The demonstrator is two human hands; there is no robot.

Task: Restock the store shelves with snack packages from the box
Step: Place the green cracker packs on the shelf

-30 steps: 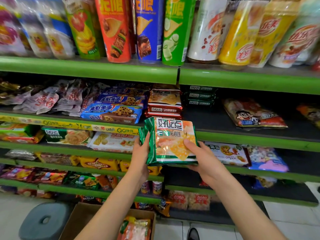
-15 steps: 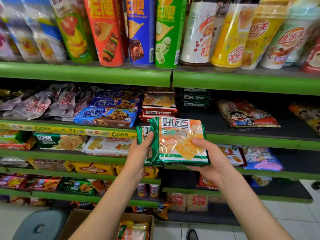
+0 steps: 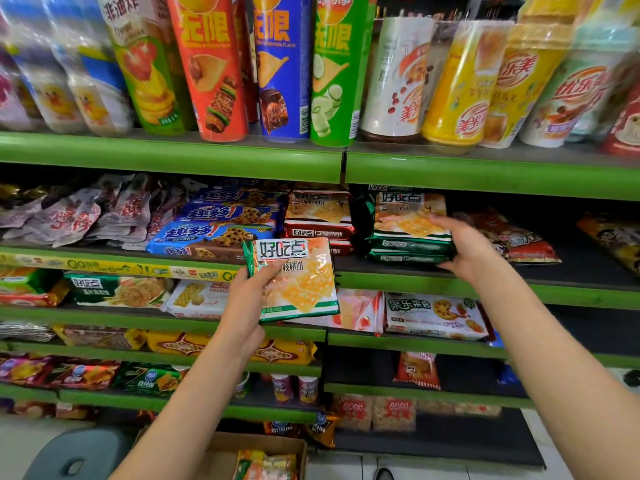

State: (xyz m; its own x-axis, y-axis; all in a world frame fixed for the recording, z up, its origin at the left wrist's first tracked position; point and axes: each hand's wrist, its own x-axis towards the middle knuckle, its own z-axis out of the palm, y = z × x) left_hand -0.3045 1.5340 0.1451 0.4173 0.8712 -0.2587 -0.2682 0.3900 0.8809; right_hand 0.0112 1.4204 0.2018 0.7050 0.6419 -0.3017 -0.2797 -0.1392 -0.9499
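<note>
I see one green-edged cracker pack point(image 3: 296, 278) in my left hand point(image 3: 244, 306), held in front of the shelf face, its top edge overlapping the green front lip point(image 3: 433, 282) of the second shelf; the thumb lies across the pack's front near its left edge and the fingers curl behind it, so that grip is clamped on the pack. A second matching pack point(image 3: 408, 216) sits on top of a short green stack point(image 3: 408, 251) on that second shelf, with my right hand point(image 3: 464, 251) at its right end, fingers over the top face and thumb below; from this angle I think the grip is closed on the top pack, though the blur there makes it less than sure. To the left the stack stands just beside a pile of red-edged cracker packs point(image 3: 318, 216), touching or nearly so. To its right there is a bare dark stretch of shelf point(image 3: 588, 268), with only a cartoon-printed bag point(image 3: 512, 237) lying further back, so open room lies on that side. Above, the underside of the upper green shelf point(image 3: 485, 174) hangs close over the stack. Blue cookie packs point(image 3: 214, 230) fill the shelf further left. Low in the view, the cardboard box point(image 3: 221, 455) stands on the floor with more packages point(image 3: 266, 462) inside, beside a grey stool point(image 3: 76, 459).
</note>
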